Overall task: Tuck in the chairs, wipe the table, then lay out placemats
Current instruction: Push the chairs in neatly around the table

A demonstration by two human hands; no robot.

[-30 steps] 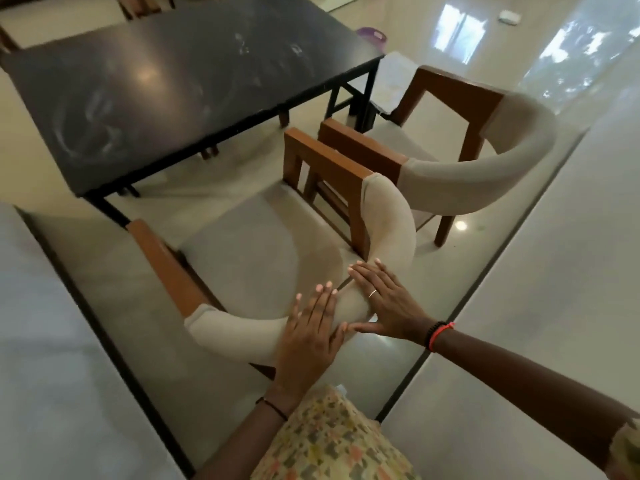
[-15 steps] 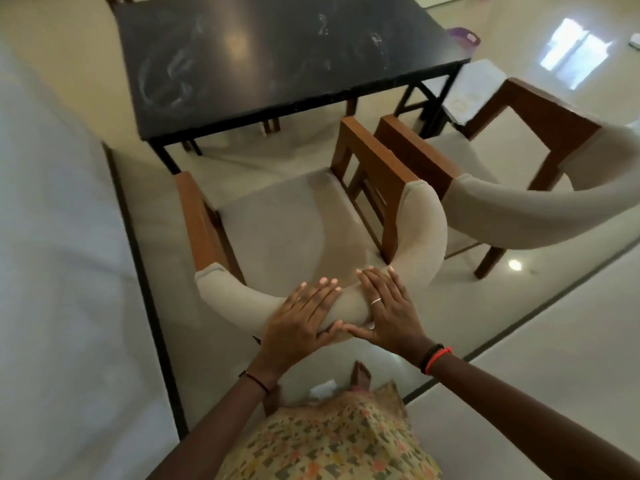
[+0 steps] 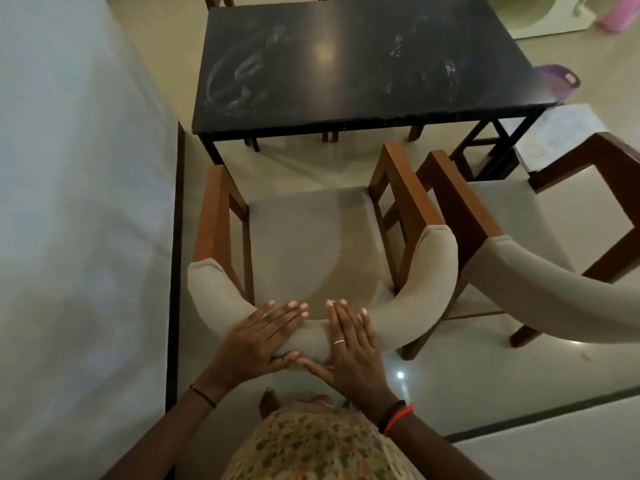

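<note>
A wooden armchair [image 3: 304,244] with a beige seat and a curved padded back stands in front of the black table [image 3: 363,64], its seat outside the table's near edge. My left hand [image 3: 263,341] and my right hand [image 3: 349,348] lie side by side on the middle of the padded back. Their fingers are straight over the top and the thumbs meet on the near side. The tabletop shows pale smears. A second matching armchair [image 3: 540,282] stands to the right, touching the first and angled away from the table.
A pale wall or panel [image 3: 69,202] runs along the left of the chair. A purple basket [image 3: 557,81] sits on the floor at the table's right end, with a white-topped stool [image 3: 554,133] near it. More chair legs show beyond the table.
The chair has swung round to face the table squarely and moved nearer to it. Both hands have stayed on the padded back.
</note>
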